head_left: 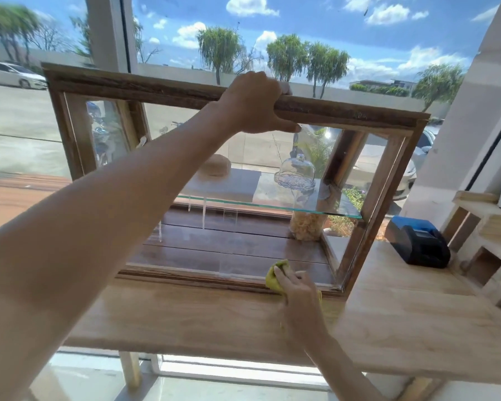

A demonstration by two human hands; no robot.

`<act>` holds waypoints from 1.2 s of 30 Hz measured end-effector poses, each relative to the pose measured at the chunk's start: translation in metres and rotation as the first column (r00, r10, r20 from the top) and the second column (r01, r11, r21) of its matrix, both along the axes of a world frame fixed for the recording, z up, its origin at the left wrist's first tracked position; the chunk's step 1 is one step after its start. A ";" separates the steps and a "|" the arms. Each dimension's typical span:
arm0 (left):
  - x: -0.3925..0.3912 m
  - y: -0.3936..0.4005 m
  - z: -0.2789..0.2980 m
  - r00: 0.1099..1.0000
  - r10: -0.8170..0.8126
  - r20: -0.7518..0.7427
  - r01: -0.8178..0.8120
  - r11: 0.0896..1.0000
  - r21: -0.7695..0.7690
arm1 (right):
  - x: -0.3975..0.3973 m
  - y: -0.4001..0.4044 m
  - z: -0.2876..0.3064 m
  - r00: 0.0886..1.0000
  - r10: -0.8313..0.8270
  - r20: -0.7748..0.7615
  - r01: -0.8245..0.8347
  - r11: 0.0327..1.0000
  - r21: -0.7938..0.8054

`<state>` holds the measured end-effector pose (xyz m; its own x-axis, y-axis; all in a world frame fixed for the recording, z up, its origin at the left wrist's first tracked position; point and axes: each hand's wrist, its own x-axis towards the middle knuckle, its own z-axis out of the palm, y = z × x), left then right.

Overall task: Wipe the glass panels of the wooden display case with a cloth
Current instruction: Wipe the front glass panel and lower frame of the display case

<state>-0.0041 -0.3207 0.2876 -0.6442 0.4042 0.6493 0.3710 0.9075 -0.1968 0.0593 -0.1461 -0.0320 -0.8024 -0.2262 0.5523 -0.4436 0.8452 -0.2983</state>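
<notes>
While left hand [253, 102] grips rough frame [156, 85], crumpled cloth [276, 277] meets glass [243, 256].

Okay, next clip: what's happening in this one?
A person is cleaning a wooden display case that sits on a light wooden counter by a window. The left hand grips the case's top rail, steadying it. The right hand presses a yellow-green cloth against the lower right of the front glass, near the bottom frame. Inside are a glass shelf with a glass dome on it.

head view, wide-angle, looking forward and down, close over display case [232, 180]
</notes>
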 end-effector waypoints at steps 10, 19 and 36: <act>-0.001 -0.054 0.008 1.000 -0.006 -0.011 0.005 0.996 -0.091 | -0.043 -0.028 0.098 0.815 0.032 -0.578 -0.035 0.999 0.007; 0.007 -0.108 0.010 1.000 0.030 0.001 -0.030 0.988 -0.148 | -0.061 -0.043 0.108 0.852 0.068 -0.518 0.021 0.986 0.163; 0.021 -0.227 0.009 0.982 0.061 -0.180 -0.103 0.966 -0.238 | -0.071 -0.091 0.168 0.804 0.176 -0.568 0.000 0.955 0.295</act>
